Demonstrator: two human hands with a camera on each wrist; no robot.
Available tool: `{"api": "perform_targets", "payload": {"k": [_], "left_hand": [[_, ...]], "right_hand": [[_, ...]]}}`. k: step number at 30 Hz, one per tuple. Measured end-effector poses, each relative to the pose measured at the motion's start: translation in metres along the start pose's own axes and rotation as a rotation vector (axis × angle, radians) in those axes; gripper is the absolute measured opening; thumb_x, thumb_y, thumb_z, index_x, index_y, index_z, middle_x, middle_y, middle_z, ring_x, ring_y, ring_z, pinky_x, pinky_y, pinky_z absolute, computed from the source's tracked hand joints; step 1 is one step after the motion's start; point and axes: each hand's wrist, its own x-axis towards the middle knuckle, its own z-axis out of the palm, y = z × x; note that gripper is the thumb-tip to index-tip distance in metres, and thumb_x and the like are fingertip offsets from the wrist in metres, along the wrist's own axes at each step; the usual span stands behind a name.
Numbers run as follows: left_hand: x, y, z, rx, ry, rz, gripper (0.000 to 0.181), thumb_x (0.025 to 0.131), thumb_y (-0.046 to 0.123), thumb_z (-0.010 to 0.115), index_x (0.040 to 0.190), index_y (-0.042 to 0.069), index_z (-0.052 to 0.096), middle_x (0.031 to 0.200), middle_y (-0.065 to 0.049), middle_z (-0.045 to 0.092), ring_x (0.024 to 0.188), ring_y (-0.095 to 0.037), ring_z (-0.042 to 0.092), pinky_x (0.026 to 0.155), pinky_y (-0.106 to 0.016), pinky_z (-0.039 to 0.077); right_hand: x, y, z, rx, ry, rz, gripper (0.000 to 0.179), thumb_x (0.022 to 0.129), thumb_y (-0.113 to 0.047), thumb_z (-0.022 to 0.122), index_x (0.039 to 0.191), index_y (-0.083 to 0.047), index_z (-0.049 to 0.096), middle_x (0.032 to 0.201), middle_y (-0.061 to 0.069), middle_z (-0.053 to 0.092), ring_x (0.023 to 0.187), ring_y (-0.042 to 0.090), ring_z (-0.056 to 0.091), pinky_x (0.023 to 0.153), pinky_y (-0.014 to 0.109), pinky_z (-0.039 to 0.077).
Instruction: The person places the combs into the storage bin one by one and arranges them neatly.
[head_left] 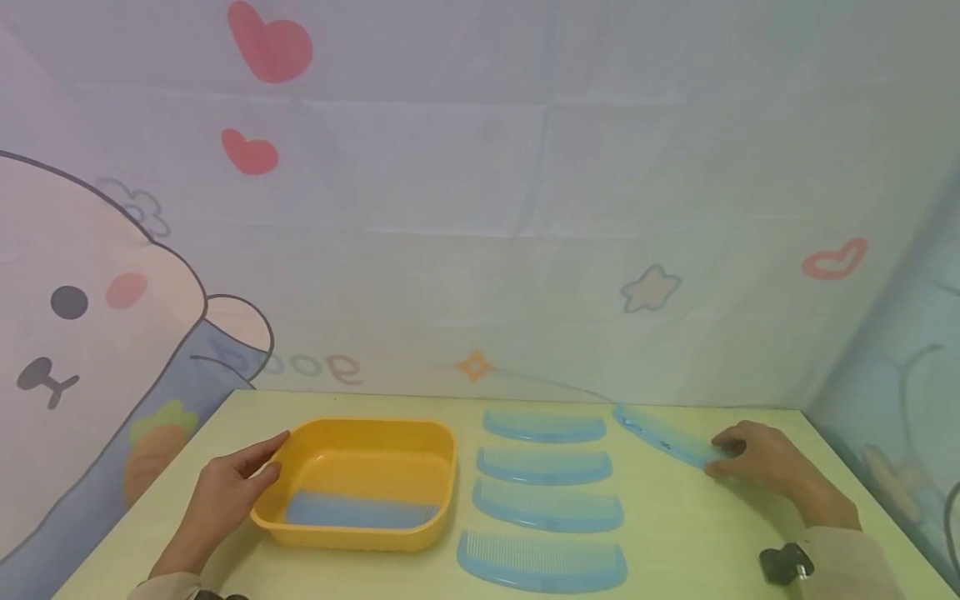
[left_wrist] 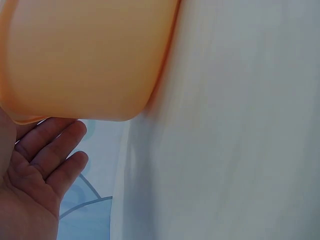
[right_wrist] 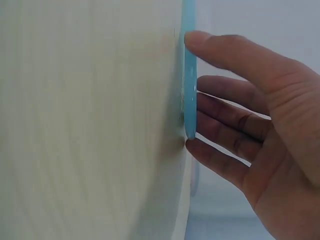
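My right hand (head_left: 761, 458) holds the right end of a translucent blue comb (head_left: 660, 440), which slants on the table. In the right wrist view, the thumb (right_wrist: 200, 42) lies on the spine of the comb (right_wrist: 190, 100) and the fingertips are at its far side and end. At the left rim of a yellow plastic basin (head_left: 352, 541), my left hand (head_left: 225, 496) rests with relaxed fingers. The left wrist view has those fingers (left_wrist: 60, 155) beside and partly behind the basin (left_wrist: 85, 60). Inside the basin lies another blue comb (head_left: 352, 510).
Between the basin and my right hand, several blue combs lie in a column, from a far one (head_left: 543, 427) to a near one (head_left: 542, 567), teeth facing away. The pale yellow table (head_left: 675, 542) ends at a printed cloth backdrop (head_left: 450, 208).
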Motion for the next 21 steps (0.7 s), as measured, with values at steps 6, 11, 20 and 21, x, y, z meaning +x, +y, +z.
{"api": "perform_targets", "payload": {"k": [6, 11, 20, 21], "left_hand": [[-0.001, 0.001, 0.0, 0.014, -0.001, -0.001, 0.04, 0.1, 0.003, 0.072, 0.139, -0.003, 0.068, 0.134, -0.024, 0.068, 0.114, 0.002, 0.06, 0.08, -0.007, 0.052], [0.0, 0.002, 0.0, 0.029, -0.011, -0.007, 0.041, 0.1, 0.003, 0.071, 0.14, -0.003, 0.067, 0.134, -0.025, 0.068, 0.121, -0.035, 0.066, 0.08, -0.007, 0.052], [-0.001, -0.001, -0.001, 0.043, -0.015, -0.021, 0.041, 0.101, 0.004, 0.071, 0.141, -0.003, 0.067, 0.135, -0.025, 0.067, 0.12, -0.043, 0.066, 0.079, -0.007, 0.051], [-0.001, -0.001, -0.001, 0.046, -0.013, -0.02, 0.041, 0.1, 0.004, 0.072, 0.141, -0.003, 0.067, 0.134, -0.025, 0.068, 0.12, -0.041, 0.067, 0.079, -0.007, 0.051]], "right_hand": [[-0.003, -0.001, -0.005, 0.045, -0.059, 0.002, 0.054, 0.09, -0.032, 0.086, 0.118, 0.012, 0.072, 0.114, 0.022, 0.072, 0.105, 0.044, 0.067, 0.09, 0.058, 0.057], [-0.007, -0.004, -0.013, 0.099, -0.134, 0.032, 0.049, 0.096, -0.033, 0.079, 0.118, 0.011, 0.072, 0.114, 0.02, 0.074, 0.105, 0.042, 0.068, 0.087, 0.055, 0.06], [-0.013, -0.004, -0.018, 0.175, -0.202, 0.032, 0.043, 0.099, -0.024, 0.075, 0.117, 0.014, 0.07, 0.113, 0.018, 0.073, 0.103, 0.04, 0.069, 0.085, 0.054, 0.061], [-0.013, -0.004, -0.018, 0.181, -0.202, 0.026, 0.043, 0.098, -0.023, 0.075, 0.117, 0.015, 0.07, 0.112, 0.018, 0.073, 0.102, 0.039, 0.069, 0.085, 0.052, 0.061]]}}
